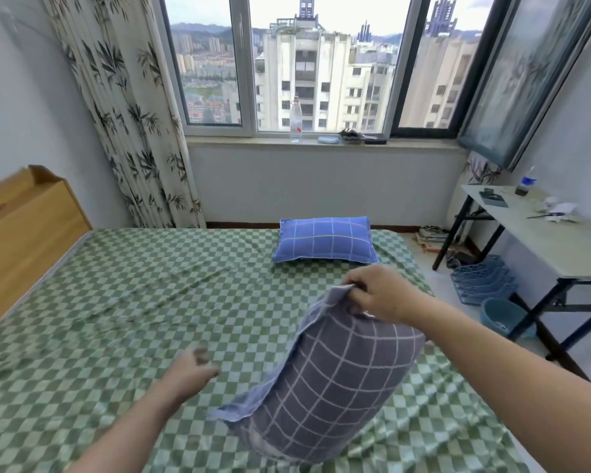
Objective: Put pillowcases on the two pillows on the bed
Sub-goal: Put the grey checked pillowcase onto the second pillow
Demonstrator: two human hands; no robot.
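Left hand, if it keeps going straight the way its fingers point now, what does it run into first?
The left hand points right, toward the grey checked pillow that the right hand holds up by its top edge. It would probably meet the pillowcase's loose blue flap first, though depth is hard to judge.

- Right hand (377, 292): arm stretched forward, fingers curled down, pinching cloth at the fingertips.
- Left hand (193, 368): blurred, forearm raised, fingers loosely curled, holding nothing.
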